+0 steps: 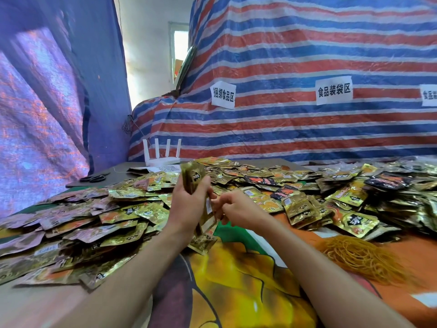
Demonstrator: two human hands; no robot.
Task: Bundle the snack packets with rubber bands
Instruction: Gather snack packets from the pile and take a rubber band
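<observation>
Stack of snack packets (194, 178) stands upright in my left grip (186, 207), fingers wrapped round it, seemingly to square the edges, while my right grip (238, 213) pinches its lower edge at 3 o'clock, rubber bands (361, 259) heaped ready at 4 o'clock.

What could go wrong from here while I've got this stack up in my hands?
1. The left hand grips the stack of packets upright near its middle; the glossy packets could fan out or slip into the loose packets below.
2. No band shows on the stack; the rubber band pile lies off to the right, so if the right hand lets go to reach, the lower edge could splay.
</observation>
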